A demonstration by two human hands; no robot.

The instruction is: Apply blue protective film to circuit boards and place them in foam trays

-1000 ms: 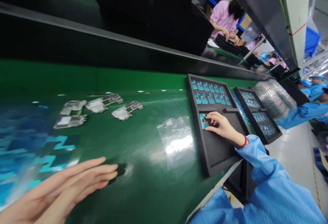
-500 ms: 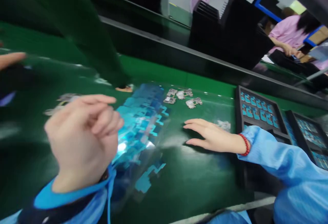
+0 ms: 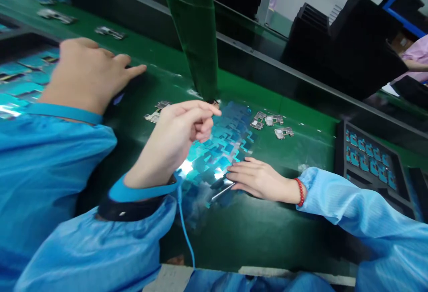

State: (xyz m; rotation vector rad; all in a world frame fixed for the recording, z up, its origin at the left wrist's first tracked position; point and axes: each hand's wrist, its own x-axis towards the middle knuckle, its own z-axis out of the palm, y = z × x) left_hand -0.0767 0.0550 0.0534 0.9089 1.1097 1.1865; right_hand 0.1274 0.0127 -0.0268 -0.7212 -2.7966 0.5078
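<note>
My left hand [image 3: 177, 131] hovers over the left side of a blue film sheet [image 3: 230, 118] with teal cut-out shapes. Its fingers are curled, the index finger reaches forward, and whatever may lie inside is hidden. A blue wrist strap with a cord circles that wrist. Palm down, my right hand [image 3: 256, 178] rests at the sheet's right edge with its fingers stretched out. A thin bright line [image 3: 222, 191] runs from under its fingertips; whether it is a tool or the film's edge I cannot tell. Small silver metal parts [image 3: 284, 132] lie beyond the sheet.
At the left, a co-worker's hand [image 3: 92, 71] reaches in, close to a tray of teal parts [image 3: 30, 67]. A dark green post [image 3: 197, 38] stands behind my left hand. A black tray [image 3: 341, 149] with teal parts sits at the right. Tall black boxes [image 3: 357, 51] stand behind the ledge.
The view has swung left. My right hand has moved left from the bare mat onto the sheet's edge. My left hand now reaches further forward. More of the co-worker's hand shows.
</note>
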